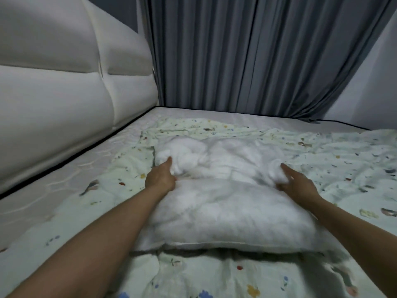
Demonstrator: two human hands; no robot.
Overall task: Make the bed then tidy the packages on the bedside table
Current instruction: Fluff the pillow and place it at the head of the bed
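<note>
Now two hands, left hand (pixel 161 179) and right hand (pixel 297 183), grip one pillow (pixel 223 203).

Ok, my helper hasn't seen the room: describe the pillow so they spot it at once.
Facing the grey curtain, with the padded white headboard to the left, look mid-bed on the floral quilt. The pillow is the plain white, lumpy cushion; both hands grip its far end.

Grey pleated curtains (pixel 247 57) hang behind a padded cream headboard (pixel 60 100), beside a pale wall (pixel 376 78).
</note>
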